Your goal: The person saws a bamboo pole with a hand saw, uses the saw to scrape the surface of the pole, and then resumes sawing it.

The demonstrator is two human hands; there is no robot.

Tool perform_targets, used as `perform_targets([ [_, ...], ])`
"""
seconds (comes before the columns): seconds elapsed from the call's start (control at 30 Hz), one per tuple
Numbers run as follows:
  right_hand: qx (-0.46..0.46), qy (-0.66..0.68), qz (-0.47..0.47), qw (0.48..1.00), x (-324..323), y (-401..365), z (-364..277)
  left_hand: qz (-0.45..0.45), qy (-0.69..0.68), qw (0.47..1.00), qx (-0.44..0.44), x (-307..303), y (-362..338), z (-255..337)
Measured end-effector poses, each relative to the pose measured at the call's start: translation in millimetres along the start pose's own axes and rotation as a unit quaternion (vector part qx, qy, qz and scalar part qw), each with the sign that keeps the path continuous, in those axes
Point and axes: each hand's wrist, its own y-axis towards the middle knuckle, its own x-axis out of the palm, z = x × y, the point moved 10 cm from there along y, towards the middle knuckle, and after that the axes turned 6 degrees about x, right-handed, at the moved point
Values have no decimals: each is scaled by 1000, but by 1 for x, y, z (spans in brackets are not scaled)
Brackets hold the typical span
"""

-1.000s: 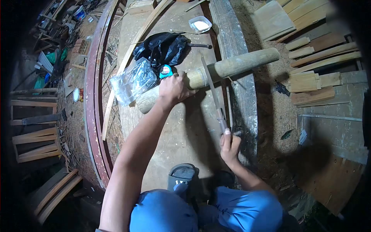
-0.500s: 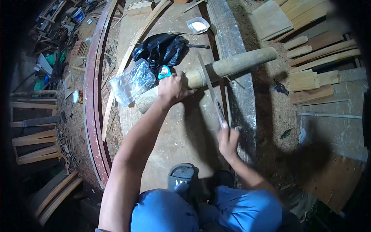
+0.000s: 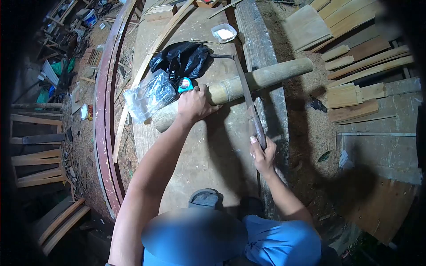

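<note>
A thick bamboo pole (image 3: 279,73) lies slantwise over the bench, its right end sticking out past the bench edge. Wrapped over its top near the left end, my left hand (image 3: 193,104) holds the pole down. A ring-like node shows to the right of that hand. My right hand (image 3: 263,155) is closed round the dark handle of a long-bladed knife (image 3: 245,88). The blade points away from me and crosses over the pole just right of the node. A blue tape measure (image 3: 185,84) sits beyond my left hand, beside a clear plastic bag (image 3: 153,95).
A black plastic bag (image 3: 182,60) and a clear tub of white stuff (image 3: 224,33) are farther up the bench (image 3: 186,177). A long wooden strip (image 3: 151,62) runs along the left. Boards (image 3: 350,95) lie on the right, and wooden frames (image 3: 37,162) on the left.
My right hand and the knife have shifted a little; the blade now shows more of its flat side and lies farther right across the pole. My left hand keeps its hold.
</note>
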Motion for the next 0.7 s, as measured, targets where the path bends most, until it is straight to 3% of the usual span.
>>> perform_targets([
  [0.07, -32, -94, 32, 995, -4, -5, 1, -4, -2, 1000, -9, 0, 0, 0],
  [0.53, -14, -70, -19, 997, 23, 3, 13, -4, -16, 1000, -8, -1, 0, 0],
  [0.7, 13, -130, 40, 991, 7, -36, 20, 7, -2, 1000, 1, 1, 3, -1],
])
